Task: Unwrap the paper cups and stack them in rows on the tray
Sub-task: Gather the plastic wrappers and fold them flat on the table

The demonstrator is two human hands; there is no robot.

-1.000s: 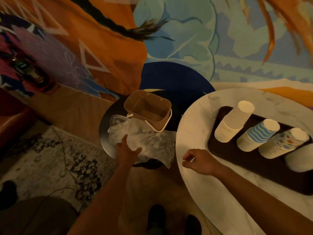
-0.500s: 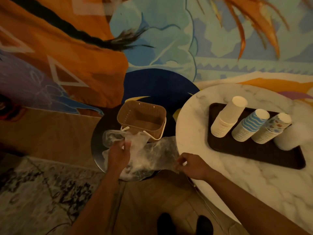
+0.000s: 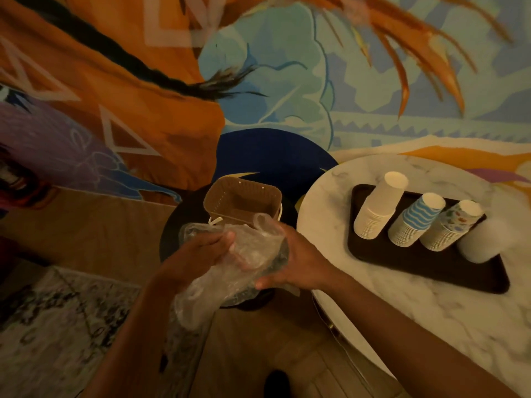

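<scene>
The left fingers (image 3: 222,239) were curled onto a bundle of clear wrap (image 3: 230,262), pinching its upper part, while the left hand (image 3: 195,259) covered much of the film behind it. The right hand (image 3: 298,259) gripped the same wrap from the other side, thumb along its lower edge; its fingers were mostly hidden behind the crumpled plastic, so how tightly they closed could not be made out. The wrap hung down between the forearms in a loose tail (its end blurred into the floor below).

Just behind the hands stood a tan basket (image 3: 244,202) with a white handle, open side up, resting on a dark round stool (image 3: 178,225) whose top was largely covered by the hands and the wrap. What lay inside the basket was too dim to tell.

To the right, a marble table (image 3: 431,326) carried a dark tray (image 3: 431,268). On the tray four stacks lay tilted side by side in a row: white cups (image 3: 376,211), striped cups (image 3: 413,222), dotted cups (image 3: 451,225), and a fourth stack (image 3: 482,239) so blurred that only a pale shape showed. All were well apart from the hands.

A patterned rug (image 3: 57,326) lay at lower left, a painted mural (image 3: 258,67) filled the wall, and a dark shoe (image 3: 275,383) was cut off by the bottom edge.
</scene>
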